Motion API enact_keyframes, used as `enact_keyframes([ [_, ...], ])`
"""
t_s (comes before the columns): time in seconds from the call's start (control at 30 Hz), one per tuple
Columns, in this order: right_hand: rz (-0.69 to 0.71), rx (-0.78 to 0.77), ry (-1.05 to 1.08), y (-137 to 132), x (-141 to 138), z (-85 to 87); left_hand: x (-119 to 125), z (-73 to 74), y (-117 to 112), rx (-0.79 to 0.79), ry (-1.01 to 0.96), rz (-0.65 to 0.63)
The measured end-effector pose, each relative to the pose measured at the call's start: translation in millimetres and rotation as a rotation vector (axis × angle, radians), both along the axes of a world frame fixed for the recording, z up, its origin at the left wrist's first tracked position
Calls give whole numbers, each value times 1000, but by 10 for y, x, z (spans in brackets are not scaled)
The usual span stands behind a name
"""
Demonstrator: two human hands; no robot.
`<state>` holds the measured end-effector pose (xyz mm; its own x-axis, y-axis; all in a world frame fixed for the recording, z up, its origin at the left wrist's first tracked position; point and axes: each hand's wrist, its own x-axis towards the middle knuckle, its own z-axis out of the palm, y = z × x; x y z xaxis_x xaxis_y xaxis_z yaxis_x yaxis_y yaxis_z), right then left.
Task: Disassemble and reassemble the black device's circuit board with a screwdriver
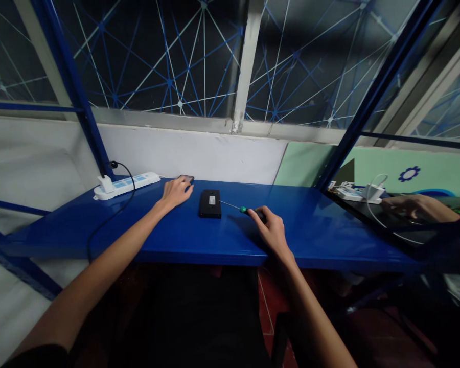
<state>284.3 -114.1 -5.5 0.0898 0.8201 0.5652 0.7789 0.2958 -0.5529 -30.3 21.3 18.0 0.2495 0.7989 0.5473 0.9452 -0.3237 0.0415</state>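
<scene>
On the blue table, a flat black rectangular device (210, 207) with a small white label lies between my hands. My right hand (272, 227) is closed around the handle of a screwdriver (244, 209) with a green collar and a thin metal shaft. The shaft points left, and its tip is at the right edge of the black device, though I cannot tell whether they touch. Farther back, my left hand (176, 192) rests with thumb and fingers apart at a smartphone (186, 179), partly covering it.
A white power strip (132, 185) with a plugged-in black cable (117, 212) lies at the back left of the blue table (302, 225). Blue frame posts rise at both sides. On the right, another person's hand (421, 207) is near a white charger (373, 192) on a dark surface.
</scene>
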Motion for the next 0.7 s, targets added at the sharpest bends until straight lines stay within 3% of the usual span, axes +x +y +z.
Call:
enact_keyframes([
  [0.13, 6, 22, 8, 147, -67, 75, -243, -82, 7, -122, -34, -133],
  [0.27, 49, 124, 94, 486, -259, 284, -187, -119, 53, -235, -77, -241],
  [0.43, 66, 215, 262, 979, -651, 534, -128, -183, 63, -286, -98, -270],
  [0.53, 49, 212, 300, 1099, -833, 554, -138, -213, 63, -286, -122, -260],
  [0.7, 111, 196, 180, 981, -923, 450, -157, -230, 105, -300, -142, -290],
])
